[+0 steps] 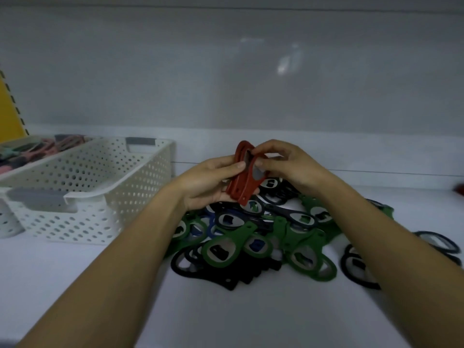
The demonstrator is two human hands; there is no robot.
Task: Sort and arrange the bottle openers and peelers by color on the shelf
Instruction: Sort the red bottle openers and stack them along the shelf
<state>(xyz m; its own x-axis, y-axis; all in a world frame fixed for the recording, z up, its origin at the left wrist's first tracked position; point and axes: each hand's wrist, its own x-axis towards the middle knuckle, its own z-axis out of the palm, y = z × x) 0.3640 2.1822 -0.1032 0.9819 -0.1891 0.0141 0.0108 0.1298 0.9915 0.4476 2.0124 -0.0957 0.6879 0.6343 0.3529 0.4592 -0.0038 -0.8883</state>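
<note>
Bare left hand point(208, 182), bare right hand point(288, 164), bare forearms point(120, 259), short-nailed fingers point(237, 165)

I count two or three red openers point(242, 182), about six green openers point(221, 243), many dark openers point(226, 280), two white baskets point(140, 197).

Matt red plastic openers point(242, 177); perforated plastic basket point(140, 182).

The right edge cuts a blurred red thing point(459, 190); the pinkish items point(47, 146) at far left are indistinct.
</note>
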